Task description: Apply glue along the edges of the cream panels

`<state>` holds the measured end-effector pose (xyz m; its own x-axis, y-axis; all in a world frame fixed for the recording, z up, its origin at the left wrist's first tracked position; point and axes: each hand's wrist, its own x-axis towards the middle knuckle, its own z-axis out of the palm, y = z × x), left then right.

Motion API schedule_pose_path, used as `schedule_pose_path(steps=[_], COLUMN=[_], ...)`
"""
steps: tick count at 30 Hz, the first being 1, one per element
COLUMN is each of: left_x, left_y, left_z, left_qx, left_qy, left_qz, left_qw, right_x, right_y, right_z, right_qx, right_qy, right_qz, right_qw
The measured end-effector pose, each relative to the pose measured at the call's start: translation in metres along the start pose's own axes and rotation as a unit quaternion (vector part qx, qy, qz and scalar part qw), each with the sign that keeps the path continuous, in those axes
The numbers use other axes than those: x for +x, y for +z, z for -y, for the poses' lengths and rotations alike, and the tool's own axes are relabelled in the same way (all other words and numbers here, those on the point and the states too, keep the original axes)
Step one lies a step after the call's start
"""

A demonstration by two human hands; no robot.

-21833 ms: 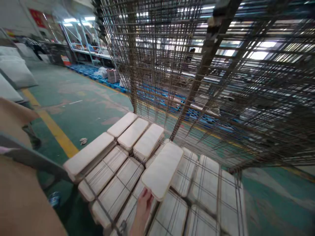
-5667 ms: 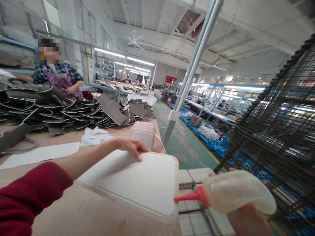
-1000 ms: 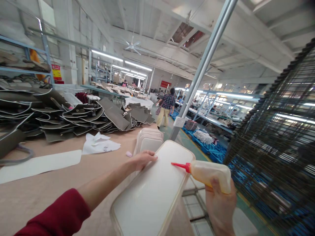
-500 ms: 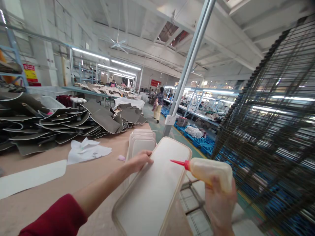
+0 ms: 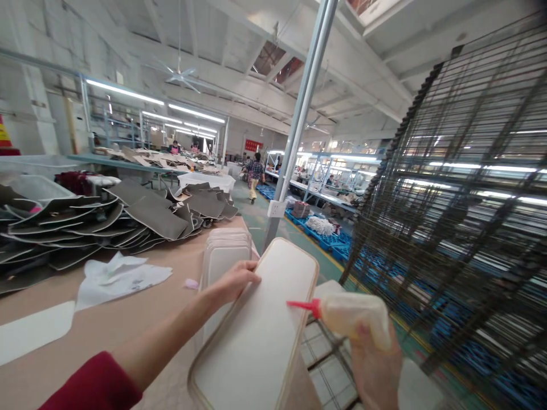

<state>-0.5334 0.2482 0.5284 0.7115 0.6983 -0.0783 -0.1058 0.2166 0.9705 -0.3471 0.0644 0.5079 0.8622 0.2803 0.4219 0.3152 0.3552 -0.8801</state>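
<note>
The panel (image 5: 256, 336) nearest us is off-white with a tan rim. The squeeze bottle (image 5: 352, 316) is cloudy yellowish with a red nozzle. The sleeve (image 5: 96, 387) is dark red. The tabletop (image 5: 106, 330) is light brown. On its far left lies a heap of grey-brown pieces (image 5: 106, 219) with pale edges, and a white cloth (image 5: 119, 276) nearer. The floor (image 5: 299, 242) is green, the pallets (image 5: 329, 239) blue, and the wire rack (image 5: 461, 199) dark.

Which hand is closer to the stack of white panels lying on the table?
Left. The left hand rests on the held white panel right beside the stack of white panels. The right hand, gripping the glue bottle, is off past the table edge.
</note>
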Motion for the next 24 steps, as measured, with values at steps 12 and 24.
schedule_pose_path(steps=[12, 24], left_x=[0.028, 0.09], left_y=[0.09, 0.247], left_z=[0.013, 0.078], left_qx=[0.024, 0.082], left_qy=[-0.023, -0.078], left_qz=[0.079, 0.083], left_qw=[0.996, 0.99], right_x=[0.028, 0.059], right_y=[-0.077, -0.203], right_z=[-0.013, -0.025], right_qx=[0.043, 0.087], right_qy=[0.028, 0.048], right_qz=[0.007, 0.02], right_qw=[0.999, 0.995])
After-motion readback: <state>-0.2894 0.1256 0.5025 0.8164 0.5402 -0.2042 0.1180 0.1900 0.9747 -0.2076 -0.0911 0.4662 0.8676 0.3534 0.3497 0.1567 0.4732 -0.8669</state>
